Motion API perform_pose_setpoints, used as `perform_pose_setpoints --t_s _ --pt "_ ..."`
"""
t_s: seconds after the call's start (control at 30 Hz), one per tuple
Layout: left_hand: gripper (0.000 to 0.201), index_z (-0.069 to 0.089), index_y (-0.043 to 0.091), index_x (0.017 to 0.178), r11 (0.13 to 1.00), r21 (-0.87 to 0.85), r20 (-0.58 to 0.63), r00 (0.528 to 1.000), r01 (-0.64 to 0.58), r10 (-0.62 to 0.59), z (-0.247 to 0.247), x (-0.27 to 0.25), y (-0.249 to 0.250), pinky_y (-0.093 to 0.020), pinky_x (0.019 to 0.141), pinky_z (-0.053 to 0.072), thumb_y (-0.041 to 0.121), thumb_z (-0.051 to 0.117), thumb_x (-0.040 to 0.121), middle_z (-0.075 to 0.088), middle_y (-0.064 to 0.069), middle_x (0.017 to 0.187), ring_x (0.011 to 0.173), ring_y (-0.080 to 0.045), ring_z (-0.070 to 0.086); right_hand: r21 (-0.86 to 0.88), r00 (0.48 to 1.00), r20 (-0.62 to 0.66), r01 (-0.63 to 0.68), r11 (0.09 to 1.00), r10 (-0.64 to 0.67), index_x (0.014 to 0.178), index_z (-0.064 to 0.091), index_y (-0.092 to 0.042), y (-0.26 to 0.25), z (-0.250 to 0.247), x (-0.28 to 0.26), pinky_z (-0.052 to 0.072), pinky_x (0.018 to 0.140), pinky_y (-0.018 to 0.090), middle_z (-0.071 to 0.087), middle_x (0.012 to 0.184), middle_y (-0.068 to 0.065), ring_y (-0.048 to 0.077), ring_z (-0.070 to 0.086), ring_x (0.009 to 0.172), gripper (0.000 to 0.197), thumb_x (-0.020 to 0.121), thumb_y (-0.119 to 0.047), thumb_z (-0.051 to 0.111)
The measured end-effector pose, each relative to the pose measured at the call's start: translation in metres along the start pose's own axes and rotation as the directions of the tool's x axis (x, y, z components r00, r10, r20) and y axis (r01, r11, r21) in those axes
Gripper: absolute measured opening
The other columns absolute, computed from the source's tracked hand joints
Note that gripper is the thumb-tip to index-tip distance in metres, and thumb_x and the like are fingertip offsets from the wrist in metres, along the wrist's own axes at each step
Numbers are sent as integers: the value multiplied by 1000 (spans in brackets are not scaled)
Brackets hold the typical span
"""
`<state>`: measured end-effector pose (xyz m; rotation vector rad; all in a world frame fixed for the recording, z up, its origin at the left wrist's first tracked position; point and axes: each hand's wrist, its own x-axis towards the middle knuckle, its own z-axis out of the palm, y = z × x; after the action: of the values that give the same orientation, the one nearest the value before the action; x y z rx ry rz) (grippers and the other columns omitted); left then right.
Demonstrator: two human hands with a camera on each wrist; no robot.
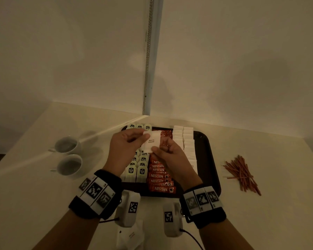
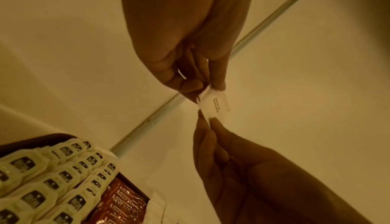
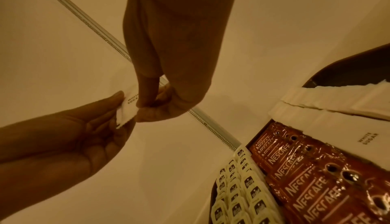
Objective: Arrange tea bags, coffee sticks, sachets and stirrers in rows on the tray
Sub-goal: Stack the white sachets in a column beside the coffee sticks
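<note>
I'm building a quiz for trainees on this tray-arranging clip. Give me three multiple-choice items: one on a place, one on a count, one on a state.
1. Where do the stirrers lie?
A. on the tray
B. on the table right of the tray
C. in a cup

2. How many cups stand left of the tray?
A. one
B. two
C. four

3. The white sugar sachet is:
A. lying on the table
B. tucked among the Nescafe sticks
C. pinched by both the left hand and right hand

Key: B, a loose pile beside the tray; B, two cups; C, both hands hold its edges above the tray.
</note>
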<state>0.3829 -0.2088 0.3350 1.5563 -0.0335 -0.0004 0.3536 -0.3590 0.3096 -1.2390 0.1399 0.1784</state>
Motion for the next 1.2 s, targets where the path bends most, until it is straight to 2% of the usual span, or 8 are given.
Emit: perform_pose_setpoints --t_s 0.13,0.43,0.53,0.63,0.8,0.97,1.07,1.2 --pt "14 72 25 82 996 56 -15 997 -70 71 3 -1 -1 -17 63 53 11 72 80 73 10 74 71 -6 69 46 998 -53 37 998 -34 105 57 -7 2 4 -5 55 85 31 70 100 8 25 66 102 18 88 -3 58" --pt "18 71 30 80 991 97 35 995 -95 92 6 -4 -5 -19 66 56 13 74 79 73 14 73 72 -8 71 -25 985 -149 86 996 -89 98 60 -3 -2 -1 -11 57 74 30 65 104 18 21 67 88 12 87 -7 61" --pt "17 71 29 78 991 99 51 995 -93 88 9 -6 -4 -19 64 55 13 73 80 73 12 72 70 -8 70 -71 983 -143 103 992 -113 94 63 -6 -3 -5 -12 55 70 25 68 92 7 15 67 82 7 87 -8 62" --pt "14 71 28 78 991 112 56 996 -69 63 10 -6 -4 -23 65 56 15 74 80 74 8 74 71 -10 70 -172 983 -127 111 979 -134 91 64 -9 -6 -10 -13 55 69 27 69 86 -1 14 68 77 5 87 -11 63" --pt "10 69 22 94 974 226 76 997 11 -29 -12 -13 -6 -26 67 54 26 68 85 71 5 91 79 -13 67 -235 963 -213 114 965 -166 86 62 -10 -12 -44 -12 56 74 26 66 96 6 17 66 87 5 89 -7 58" --pt "13 68 17 95 951 300 135 983 80 -125 -78 -40 -31 -28 66 50 15 55 93 72 6 88 76 -17 67 -432 886 -442 -72 899 -141 106 61 -7 16 -107 -15 54 69 19 65 103 7 16 65 92 17 90 -10 59" --pt "18 68 16 94 935 307 56 977 177 -204 -120 -64 -56 -28 63 51 6 52 94 73 4 87 71 -16 67 -507 832 -546 -232 830 -101 105 60 -10 49 -134 -20 51 70 20 65 100 3 18 64 92 17 88 -12 62" --pt "20 68 13 93 900 269 -94 939 343 -330 -173 -94 -91 -19 53 51 4 50 94 74 -2 82 61 -10 67 -523 799 -602 -401 753 7 103 60 -13 87 -150 -22 54 84 33 61 98 -1 17 60 92 15 88 -13 62"
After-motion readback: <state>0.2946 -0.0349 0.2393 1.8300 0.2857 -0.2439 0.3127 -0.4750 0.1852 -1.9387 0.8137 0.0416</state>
